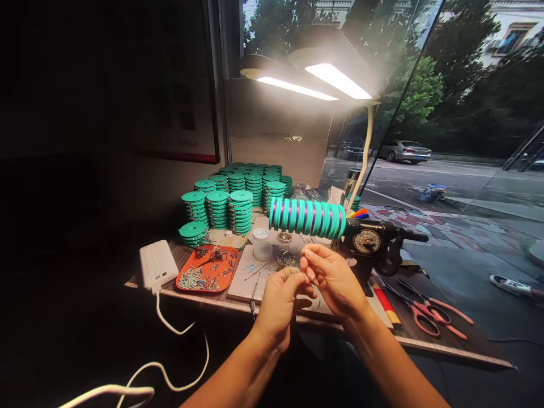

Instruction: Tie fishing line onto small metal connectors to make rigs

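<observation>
My left hand [276, 306] and my right hand [335, 280] are close together above the front of the work board. Both are closed, with thumb and fingertips pinched. Whatever is between the fingertips is too fine to make out. Just beyond them, a row of turquoise spools [308, 218] with purple between their rims sits on the shaft of a black winding machine [374, 241] with a round dial. Small round dishes of metal parts [286, 259] lie behind my fingers. An orange tray [233, 271] of small fittings is left of my left hand.
Stacks of turquoise discs [219, 209] fill the back left. A white power bank [157, 263] with a cable overhangs the table's left front edge. Scissors [427, 320] and pliers [457, 311] lie at right. A lit lamp [340, 79] hangs above, beside a glass window.
</observation>
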Motion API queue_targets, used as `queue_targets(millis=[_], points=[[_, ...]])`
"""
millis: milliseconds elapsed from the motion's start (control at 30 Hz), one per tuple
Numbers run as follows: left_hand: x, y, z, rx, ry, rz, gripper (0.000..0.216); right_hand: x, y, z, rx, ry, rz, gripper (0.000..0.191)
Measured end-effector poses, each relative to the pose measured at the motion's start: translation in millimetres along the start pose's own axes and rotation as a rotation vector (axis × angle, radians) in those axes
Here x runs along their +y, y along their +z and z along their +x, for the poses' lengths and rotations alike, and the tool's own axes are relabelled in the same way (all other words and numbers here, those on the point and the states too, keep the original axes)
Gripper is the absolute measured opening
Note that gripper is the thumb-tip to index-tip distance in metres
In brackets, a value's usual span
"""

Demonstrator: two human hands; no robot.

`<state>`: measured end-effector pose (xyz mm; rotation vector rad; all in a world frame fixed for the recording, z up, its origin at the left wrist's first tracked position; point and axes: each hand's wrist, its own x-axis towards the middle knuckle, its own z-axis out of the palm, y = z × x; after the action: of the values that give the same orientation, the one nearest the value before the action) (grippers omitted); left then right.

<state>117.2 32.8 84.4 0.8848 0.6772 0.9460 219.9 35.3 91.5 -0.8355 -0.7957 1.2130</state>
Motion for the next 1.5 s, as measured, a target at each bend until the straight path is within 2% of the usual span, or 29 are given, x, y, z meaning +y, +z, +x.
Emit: queue_targets(millis=[200,333,1500], points=[[-2,-6,-9,-0.009,-0.163,-0.075,0.016,-3,-2,1,0.03,-0.009,-0.01,0.023],[-1,-9,-10,-0.029,-0.212,-0.122,0.017,-6,-3,1,0.034,-0.009,-0.019,0.024],[-6,-17,-18,-0.02,-0.228,-0.136,0.018,-6,-3,3,0.048,-0.005,-0.1,0.026]])
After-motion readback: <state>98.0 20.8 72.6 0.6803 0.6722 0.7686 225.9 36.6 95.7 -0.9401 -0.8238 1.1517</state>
